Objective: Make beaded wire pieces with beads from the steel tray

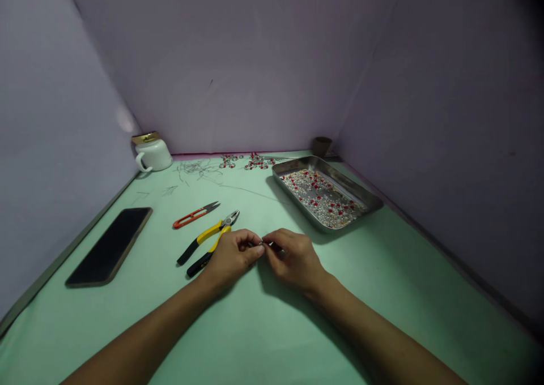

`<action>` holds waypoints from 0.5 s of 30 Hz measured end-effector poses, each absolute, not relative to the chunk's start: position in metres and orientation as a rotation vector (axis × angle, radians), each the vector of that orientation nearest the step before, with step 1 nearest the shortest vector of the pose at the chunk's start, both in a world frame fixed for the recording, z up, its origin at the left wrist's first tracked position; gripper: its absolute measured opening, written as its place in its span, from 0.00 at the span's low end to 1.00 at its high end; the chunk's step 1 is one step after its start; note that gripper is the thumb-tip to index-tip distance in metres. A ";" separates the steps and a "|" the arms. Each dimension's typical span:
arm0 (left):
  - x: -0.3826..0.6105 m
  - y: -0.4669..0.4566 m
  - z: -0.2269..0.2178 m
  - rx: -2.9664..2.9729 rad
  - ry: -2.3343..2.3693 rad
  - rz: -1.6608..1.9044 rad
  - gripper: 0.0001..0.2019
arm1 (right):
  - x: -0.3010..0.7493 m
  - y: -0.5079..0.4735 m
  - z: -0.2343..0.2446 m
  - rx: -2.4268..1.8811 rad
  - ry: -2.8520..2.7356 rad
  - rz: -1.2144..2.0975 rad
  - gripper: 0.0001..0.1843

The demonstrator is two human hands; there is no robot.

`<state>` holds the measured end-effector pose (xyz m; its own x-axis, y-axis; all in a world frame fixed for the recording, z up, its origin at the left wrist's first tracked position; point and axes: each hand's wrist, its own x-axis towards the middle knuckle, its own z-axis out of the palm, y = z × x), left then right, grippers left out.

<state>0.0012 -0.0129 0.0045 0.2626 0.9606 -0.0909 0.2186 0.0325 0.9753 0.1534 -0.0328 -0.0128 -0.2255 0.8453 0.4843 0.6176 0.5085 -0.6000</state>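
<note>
My left hand (232,257) and my right hand (295,260) meet at the middle of the green table (255,328), fingertips pinched together on a tiny bead-like piece (260,242) that is too small to name. Both hands rest low on the table. Yellow-and-black pliers (210,240) lie just left of my left hand, partly under it. Orange thread snips (194,215) lie a little farther back left.
A metal tray (365,199) of red and pale beads sits at the back right. Finished bead pieces (250,161) and thin wire scraps (199,169) lie by the back wall. A white lidded mug (152,153), a dark phone (111,244) and a small brown cup (321,145) stand around.
</note>
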 end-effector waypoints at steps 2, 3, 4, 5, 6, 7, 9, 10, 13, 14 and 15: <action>0.002 -0.014 0.006 1.481 1.224 0.855 0.03 | 0.155 -0.033 -0.012 -1.214 -2.026 0.326 0.10; 0.002 -0.014 0.006 1.506 1.239 0.853 0.03 | 0.155 -0.033 -0.011 -1.225 -2.062 0.308 0.10; 0.002 -0.015 0.007 1.529 1.250 0.850 0.03 | 0.155 -0.032 -0.011 -1.237 -2.092 0.291 0.11; 0.002 -0.015 0.007 1.546 1.257 0.849 0.04 | 0.156 -0.032 -0.011 -1.250 -2.116 0.276 0.11; 0.002 -0.015 0.007 1.559 1.261 0.850 0.04 | 0.156 -0.032 -0.011 -1.260 -2.134 0.267 0.11; 0.001 -0.015 0.007 1.569 1.266 0.850 0.03 | 0.156 -0.032 -0.012 -1.267 -2.148 0.266 0.11; 0.001 -0.016 0.006 1.582 1.280 0.843 0.03 | 0.156 -0.032 -0.013 -1.275 -2.161 0.281 0.11; 0.001 -0.016 0.006 1.589 1.282 0.840 0.03 | 0.156 -0.031 -0.013 -1.280 -2.159 0.290 0.11; 0.001 -0.016 0.005 1.607 1.259 0.846 0.03 | 0.156 -0.030 -0.014 -1.301 -2.154 0.310 0.11; 0.001 -0.016 0.004 1.611 1.251 0.853 0.03 | 0.156 -0.030 -0.013 -1.308 -2.154 0.316 0.11; 0.001 -0.016 0.004 1.615 1.244 0.858 0.03 | 0.156 -0.030 -0.013 -1.312 -2.156 0.320 0.11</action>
